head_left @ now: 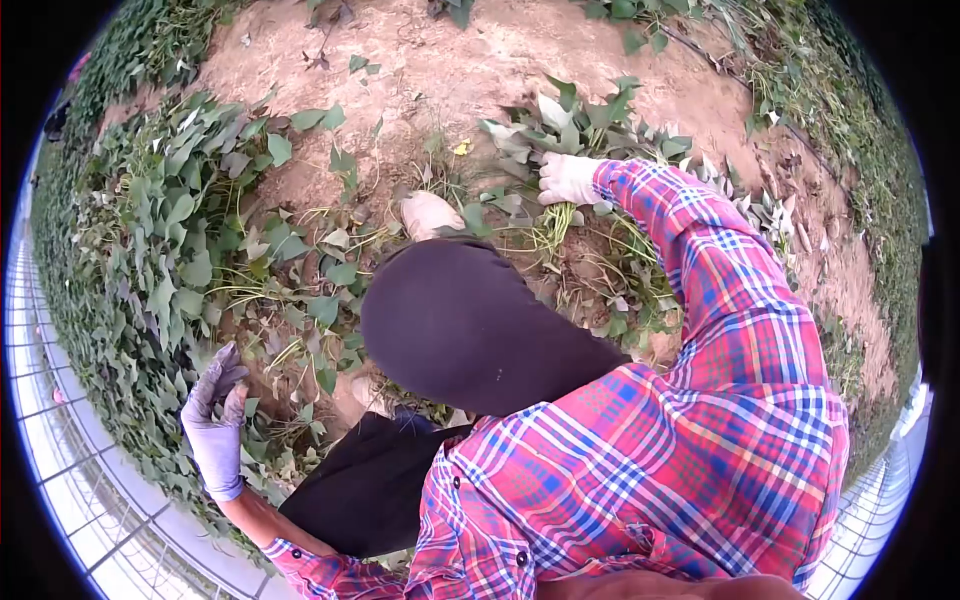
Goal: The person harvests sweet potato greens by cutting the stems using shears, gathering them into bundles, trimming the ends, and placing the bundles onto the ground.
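Note:
My right hand (568, 180), in a whitish glove, is closed around a bunch of leafy vine cuttings. The pale cut stems of the bunch (556, 225) stick out below my fist, and its leaves (560, 118) spread out above it. Off to the left, my left hand (215, 430) wears a pale lilac glove with dirt-darkened fingers. Its fingers point upward and bend slightly, thumb apart, with nothing visible between them. Green vine leaves (165, 290) grow close beside that hand.
My dark-clothed knee (470, 320) rises in the middle, with a light shoe tip (430, 215) beyond it. Bare reddish soil (450, 60) lies ahead. Dense vines border both sides, and a wire-grid fence (85, 480) curves along the lower left.

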{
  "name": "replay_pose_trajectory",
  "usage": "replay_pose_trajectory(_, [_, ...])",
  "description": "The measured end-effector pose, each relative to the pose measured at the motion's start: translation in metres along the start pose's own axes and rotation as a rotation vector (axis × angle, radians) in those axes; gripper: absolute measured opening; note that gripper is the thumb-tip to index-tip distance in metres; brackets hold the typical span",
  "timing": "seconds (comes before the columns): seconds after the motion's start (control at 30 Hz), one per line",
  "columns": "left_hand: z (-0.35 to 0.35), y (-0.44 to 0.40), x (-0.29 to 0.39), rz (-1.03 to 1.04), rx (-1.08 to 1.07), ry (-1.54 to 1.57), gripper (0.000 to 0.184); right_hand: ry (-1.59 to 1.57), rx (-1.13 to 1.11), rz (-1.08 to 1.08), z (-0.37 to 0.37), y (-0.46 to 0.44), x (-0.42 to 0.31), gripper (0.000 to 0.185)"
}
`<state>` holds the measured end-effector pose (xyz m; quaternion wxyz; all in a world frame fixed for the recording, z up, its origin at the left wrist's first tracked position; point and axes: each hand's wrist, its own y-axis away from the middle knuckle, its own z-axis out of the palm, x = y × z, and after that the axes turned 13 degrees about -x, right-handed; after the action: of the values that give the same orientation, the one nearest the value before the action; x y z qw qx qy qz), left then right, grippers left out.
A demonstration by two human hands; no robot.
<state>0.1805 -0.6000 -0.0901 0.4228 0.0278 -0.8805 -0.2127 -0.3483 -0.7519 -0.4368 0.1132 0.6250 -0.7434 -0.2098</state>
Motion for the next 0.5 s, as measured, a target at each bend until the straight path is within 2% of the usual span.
replay_pose_trajectory(0.13, [0.002,-0.010,-0.006,-0.011,-0.035,0.023,0.046,0.088,-0.103,-0.001,0.031,0.036,0.013,0.007])
replay_pose_trajectory(0.2, [0.005,-0.014,-0.007,-0.016,-0.041,0.025,0.046,0.102,-0.020,-0.026,0.029,0.041,0.013,0.006])
replay_pose_trajectory(0.23, [0.006,-0.015,-0.007,-0.030,-0.049,0.025,0.045,0.082,-0.101,0.020,0.029,0.035,0.012,0.007])
replay_pose_trajectory(0.3, [0.007,-0.020,0.002,-0.031,-0.076,-0.021,0.045,0.070,-0.027,0.082,0.025,0.020,0.011,0.008])
replay_pose_trajectory(0.33, [0.008,-0.021,0.007,-0.033,-0.103,-0.068,0.045,0.055,-0.073,0.077,0.023,0.012,0.009,0.010])
replay_pose_trajectory(0.4, [0.012,-0.022,0.014,-0.031,-0.080,-0.047,0.045,0.134,0.032,0.075,0.031,0.003,0.000,0.012])
replay_pose_trajectory(0.43, [0.013,-0.022,0.013,-0.011,-0.062,-0.041,0.044,0.063,-0.020,0.173,0.038,-0.004,-0.008,0.013])
replay_pose_trajectory(0.5, [0.014,-0.020,0.015,0.006,-0.050,-0.022,0.044,-0.022,0.044,0.242,0.054,-0.005,-0.012,0.015])
